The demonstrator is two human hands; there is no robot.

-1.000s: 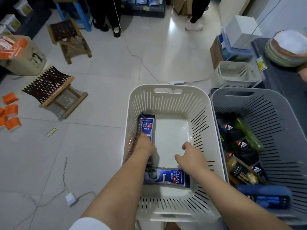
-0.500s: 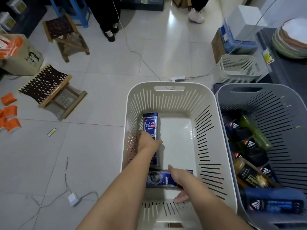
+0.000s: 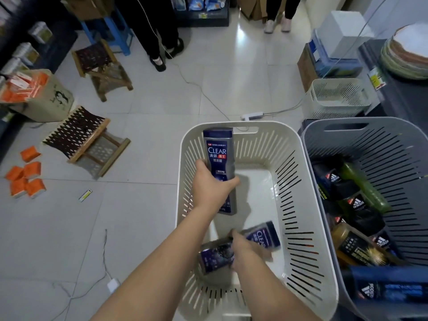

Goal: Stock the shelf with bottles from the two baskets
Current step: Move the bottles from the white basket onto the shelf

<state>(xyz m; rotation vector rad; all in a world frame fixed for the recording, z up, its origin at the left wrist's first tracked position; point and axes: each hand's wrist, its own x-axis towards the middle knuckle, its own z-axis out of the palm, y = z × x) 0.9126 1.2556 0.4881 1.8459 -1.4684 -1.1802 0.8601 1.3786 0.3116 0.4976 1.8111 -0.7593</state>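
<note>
Navy-and-silver bottles are seen in a cream slotted basket, black and green ones in a grey basket.

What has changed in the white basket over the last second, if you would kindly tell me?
The left hand has closed on the upright Clear bottle and lifted it toward the rim of the white basket. The right hand, open above the second Clear bottle a second ago, now grips it and tilts it off the floor. The grey basket and its bottles are unchanged.
</note>
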